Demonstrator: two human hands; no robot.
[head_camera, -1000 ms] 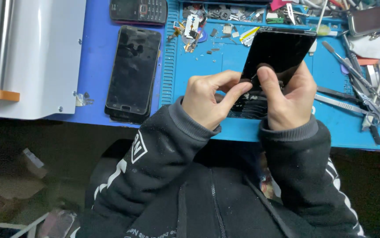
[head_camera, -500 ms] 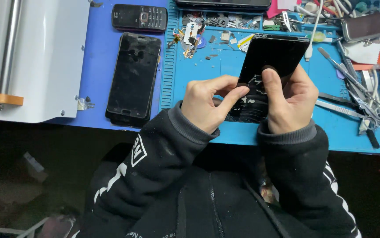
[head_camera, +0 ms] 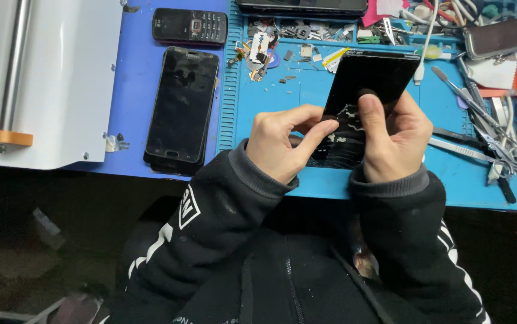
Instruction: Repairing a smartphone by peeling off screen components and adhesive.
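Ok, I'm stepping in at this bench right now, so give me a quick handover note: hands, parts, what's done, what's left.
Left hand: pinching the lower left edge of the black phone screen.
Right hand: holding its right side, thumb pressed on the glass.
The screen is tilted up over the blue mat; its lower part looks cracked and partly lifted.
Left to do: the screen is not yet free.
A dark phone lies left of the mat, tweezers to the right.

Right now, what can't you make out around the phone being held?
Head view only:
- Black phone panel: lower end hidden behind the left hand and right hand.
- Any tool between the fingertips: too small to tell.
- Small parts on the blue mat: too tiny to identify.
- Dark device: cut by top edge.
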